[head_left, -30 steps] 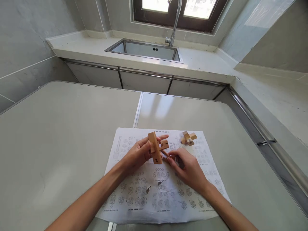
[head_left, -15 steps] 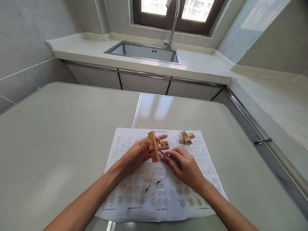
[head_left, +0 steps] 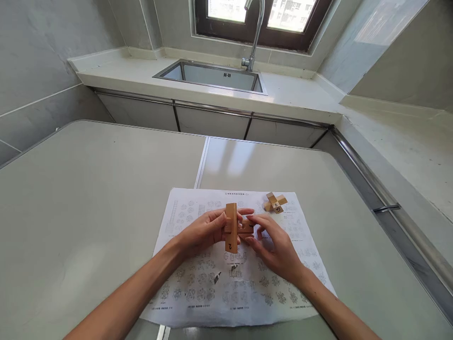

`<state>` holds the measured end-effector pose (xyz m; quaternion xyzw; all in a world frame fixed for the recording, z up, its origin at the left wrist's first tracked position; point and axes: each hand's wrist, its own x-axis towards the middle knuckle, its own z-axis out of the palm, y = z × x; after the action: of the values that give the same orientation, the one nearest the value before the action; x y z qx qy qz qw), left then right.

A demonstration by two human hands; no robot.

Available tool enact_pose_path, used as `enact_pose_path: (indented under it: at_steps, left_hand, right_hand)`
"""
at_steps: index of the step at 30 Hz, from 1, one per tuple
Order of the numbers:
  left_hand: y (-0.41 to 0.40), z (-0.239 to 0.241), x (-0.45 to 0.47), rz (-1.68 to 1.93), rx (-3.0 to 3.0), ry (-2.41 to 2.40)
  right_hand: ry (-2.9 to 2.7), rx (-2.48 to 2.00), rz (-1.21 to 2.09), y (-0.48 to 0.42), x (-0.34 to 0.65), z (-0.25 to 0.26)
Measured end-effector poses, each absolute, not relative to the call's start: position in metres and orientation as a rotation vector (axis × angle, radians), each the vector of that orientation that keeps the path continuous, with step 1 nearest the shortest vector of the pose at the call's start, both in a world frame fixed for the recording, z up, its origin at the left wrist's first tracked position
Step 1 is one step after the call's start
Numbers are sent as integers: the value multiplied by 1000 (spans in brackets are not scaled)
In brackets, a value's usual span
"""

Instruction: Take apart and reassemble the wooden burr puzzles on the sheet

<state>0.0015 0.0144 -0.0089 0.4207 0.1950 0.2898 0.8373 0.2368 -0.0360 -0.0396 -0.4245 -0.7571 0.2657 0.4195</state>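
My left hand [head_left: 201, 232] is closed around several joined wooden puzzle pieces above the printed sheet [head_left: 198, 309]. One upright wooden puzzle piece [head_left: 231, 231] carries a "2" near its lower end. A notched puzzle piece [head_left: 248, 226] crosses behind it and sticks out to the right, with another bar just below. My right hand [head_left: 278, 243] pinches the right end of these bars between thumb and fingers. How the pieces lock together is hidden by my left fingers. A small cross-shaped wooden puzzle [head_left: 275, 203], marked "3" and "G", sits on the sheet's upper right.
The sheet shows rows of small diagrams and lies on a pale table [head_left: 88, 212] with a seam [head_left: 202, 163]. Behind the table is a counter with a sink [head_left: 212, 78] and a faucet [head_left: 251, 52]. A metal rail [head_left: 385, 205] runs along the right side.
The held pieces have turned more upright and come slightly lower and to the right. The lower bar in my right hand has moved up against the crossing piece, and my right fingers now grip their end.
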Motion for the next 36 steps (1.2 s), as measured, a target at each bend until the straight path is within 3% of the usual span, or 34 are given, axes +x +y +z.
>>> enact_pose_path:
  at_steps: [18,36]
  left_hand:
    - [14,-12,0,581,844,338]
    - [20,-9,-4,777,893,642]
  right_hand:
    - [-1963,-1002,574,-36,239,-37]
    - [-1905,-1220,569,-31,247,-39]
